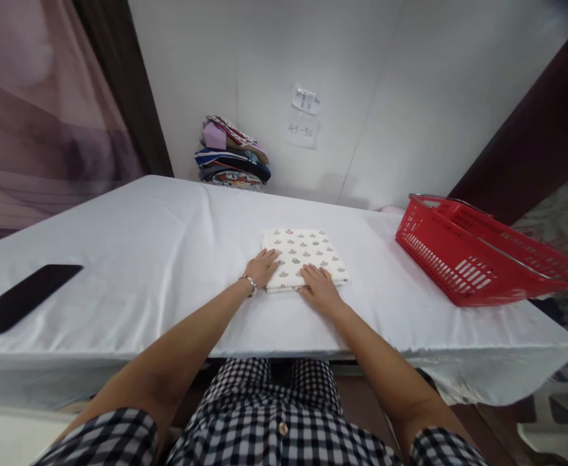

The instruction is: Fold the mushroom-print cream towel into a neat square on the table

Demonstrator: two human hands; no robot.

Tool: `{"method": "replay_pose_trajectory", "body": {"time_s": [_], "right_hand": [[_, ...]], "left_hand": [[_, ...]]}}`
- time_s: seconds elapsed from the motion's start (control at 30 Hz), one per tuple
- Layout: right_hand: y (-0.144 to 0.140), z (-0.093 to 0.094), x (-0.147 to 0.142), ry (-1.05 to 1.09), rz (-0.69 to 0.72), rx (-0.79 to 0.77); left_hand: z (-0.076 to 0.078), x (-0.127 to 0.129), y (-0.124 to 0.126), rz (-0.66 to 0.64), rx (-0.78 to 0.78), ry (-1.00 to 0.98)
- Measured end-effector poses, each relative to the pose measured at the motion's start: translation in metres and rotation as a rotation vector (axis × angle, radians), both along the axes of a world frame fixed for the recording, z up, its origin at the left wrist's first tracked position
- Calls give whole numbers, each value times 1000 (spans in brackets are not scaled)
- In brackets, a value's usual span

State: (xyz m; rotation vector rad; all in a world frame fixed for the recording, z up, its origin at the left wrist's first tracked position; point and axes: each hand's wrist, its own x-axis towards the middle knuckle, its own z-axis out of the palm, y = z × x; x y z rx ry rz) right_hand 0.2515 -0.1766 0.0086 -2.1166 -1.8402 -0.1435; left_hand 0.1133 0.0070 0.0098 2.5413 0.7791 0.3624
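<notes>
A folded white cloth (304, 255) with small grey motifs and a few coloured ones lies flat near the middle of the white-covered table (167, 304). My left hand (262, 266) rests at its left edge, fingers stretched out over the fabric. On the near right part of the cloth lies my right hand (321, 288), palm down with its fingers extended. Both hands press lightly on top and grasp nothing. A bracelet circles my left wrist.
A red plastic basket (458, 259) stands at the table's right end. A dark flat slab (24, 298) lies at the left. Behind the far edge, folded fabrics (233, 155) are stacked against the wall, where paper notes (303, 116) hang.
</notes>
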Motion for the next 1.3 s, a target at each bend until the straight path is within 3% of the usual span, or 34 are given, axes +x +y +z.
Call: {"method": "replay_pose_trajectory", "body": {"time_s": [0.17,0.27,0.4,0.57,0.73,0.93,1.3], "right_hand": [[-26,3,33,24,-121,80],[-44,-7,57,97,-208,138],[-56,-21,77,296,-255,231],[-52,-30,81,450,-291,293],[-47,-29,84,566,-421,364],[-37,-25,90,505,-452,300],[-38,-40,98,474,-465,331]], "left_hand": [[-3,-29,-22,-100,130,-131],[-2,-40,-33,-193,218,-137],[-2,-41,-36,-177,256,-130],[-6,-36,-32,-162,268,-165],[-6,-35,-33,-171,307,-182],[-6,-33,-33,-150,310,-207],[-4,-37,-32,-133,249,-224]]}}
